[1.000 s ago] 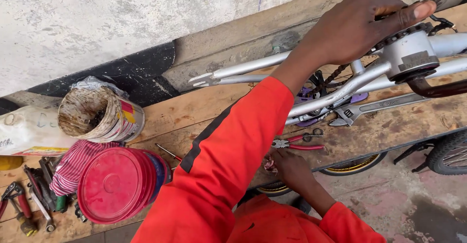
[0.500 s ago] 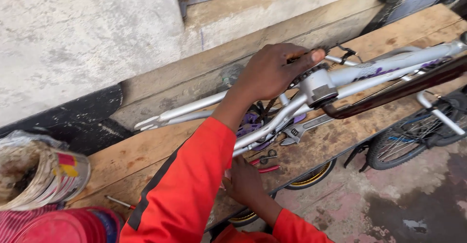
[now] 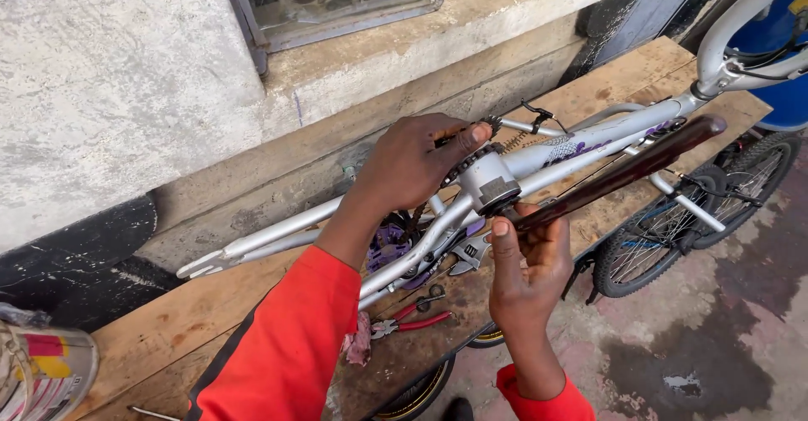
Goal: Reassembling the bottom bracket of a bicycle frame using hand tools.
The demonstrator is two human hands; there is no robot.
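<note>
Lying on its side across the wooden counter (image 3: 168,337), the silver bicycle frame (image 3: 589,139) runs from the lower left of the picture up to the upper right, with its bottom bracket shell (image 3: 492,187) near the centre. The left hand (image 3: 412,164), in a red sleeve (image 3: 278,354), comes in from the lower left and arches over the shell, its fingers (image 3: 471,135) curled and closed on the rusty chain (image 3: 463,164) and small sprocket there. The right hand (image 3: 530,261) rises from the bottom centre with the wrist bent upward, its fingers wrapped around the near end of a dark brown bar (image 3: 631,168) that slants up toward the upper right, thumb pressed just beside the shell. The frame looks stiff and moderately heavy, metal tubing that will not flex, so it seems best gripped by the tubes or steadied at the shell; the chain is likely greasy, loose and slippery, and would sag if let go. The bar appears rigid and gives leverage when held near its end. Under the frame on the counter lie red-handled pliers (image 3: 412,320) and a silver wrench (image 3: 467,254), near a pinkish rag (image 3: 358,345). A spoked wheel (image 3: 673,236) stands at the right, beside the counter's edge, and a painted tin (image 3: 42,375) sits at the lower left.
</note>
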